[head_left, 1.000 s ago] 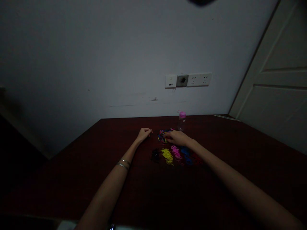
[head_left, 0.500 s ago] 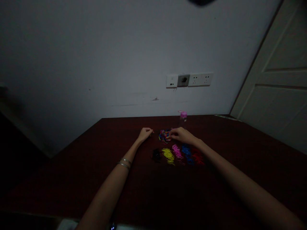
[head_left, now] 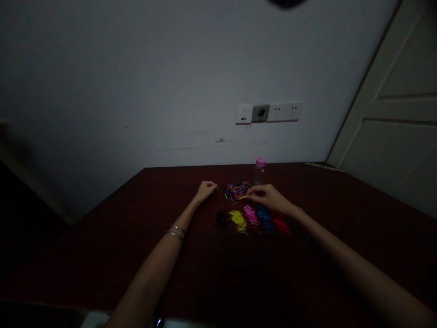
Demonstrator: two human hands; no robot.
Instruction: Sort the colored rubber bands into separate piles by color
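A mixed heap of thin, many-coloured bands or strings (head_left: 235,192) lies on the dark red table. At its right edge, my right hand (head_left: 268,197) pinches a thin yellow band (head_left: 243,197) between thumb and fingertips. My left hand (head_left: 206,189) rests on the table left of the heap, fingers curled in, with nothing visible in them. Nearer to me lie sorted piles in a row: black (head_left: 222,218), yellow (head_left: 238,221), pink (head_left: 251,216), blue (head_left: 265,218) and red (head_left: 281,223). My right wrist and forearm pass above the blue and red piles.
Behind the heap stands a clear bottle with a pink cap (head_left: 260,169). The table (head_left: 136,218) meets a pale wall bearing sockets (head_left: 269,113). A panelled door (head_left: 392,109) stands at the right. A small lit object (head_left: 159,323) shows at the bottom edge.
My right hand has drawn back slightly to the right from the heap, with a yellow band now showing at its fingertips. The left hand has stayed in place.
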